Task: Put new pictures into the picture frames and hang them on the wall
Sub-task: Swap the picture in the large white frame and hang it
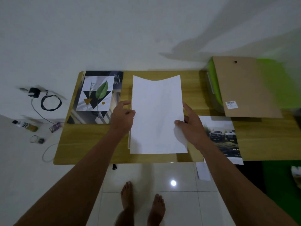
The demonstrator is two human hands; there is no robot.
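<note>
Both hands are gripping a white sheet of paper (157,115) by its long edges, above the middle of the wooden desk (91,144). The left hand (123,117) is pinching the sheet's left edge, with one finger stretched out along it. The right hand (191,126) is clamping the right edge, its thumb lying on the face of the sheet and its other fingers behind it. The sheet's far edge is sagging in a shallow curve.

Just beside the right hand, a car poster (223,137) is lying flat on the desk, its near corner hanging over the desk's front edge. To the left of the sheet, a leaf print (96,93) is resting on a larger dark printed sheet (92,117). At the far right, a brown backing board (244,88) is leaning over a green box (213,85). A black charger with a coiled cable (48,101) and small bottles (26,125) are lying on the white surface left of the desk. Bare feet (143,204) are standing on the tiled floor (179,201).
</note>
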